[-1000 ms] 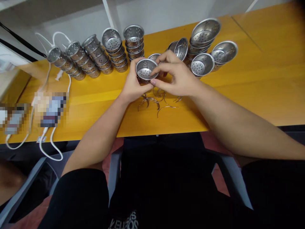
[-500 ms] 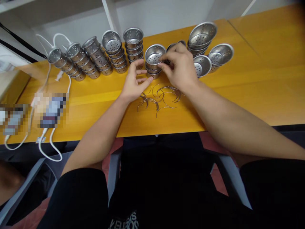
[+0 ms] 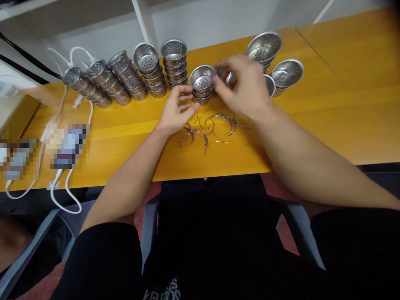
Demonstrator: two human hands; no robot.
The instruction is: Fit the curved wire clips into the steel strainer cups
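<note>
A short stack of perforated metal strainer cups (image 3: 202, 79) stands upright in front of me. My left hand (image 3: 175, 109) is at its left side, fingers loosely curled and apart, fingertips close to the lower cups; whether they touch is unclear. My right hand (image 3: 245, 83) is just right of the top cup's rim, slightly blurred, with thumb and forefinger apart and nothing visible between them. It partly hides other metal cups behind it. Thin curved wires (image 3: 220, 121) lie loose on the table below the stack.
Taller stacks of the same cups (image 3: 174, 58) line the table's back left. More cups (image 3: 287, 74) stand at the right. A phone (image 3: 70, 146) with a white cable (image 3: 67, 196) lies on the left of the wooden table (image 3: 328, 121).
My right hand has let go of the top cup's rim and moved slightly right, its fingers parting. The top cup sits lower in the stack. My left hand has barely moved.
</note>
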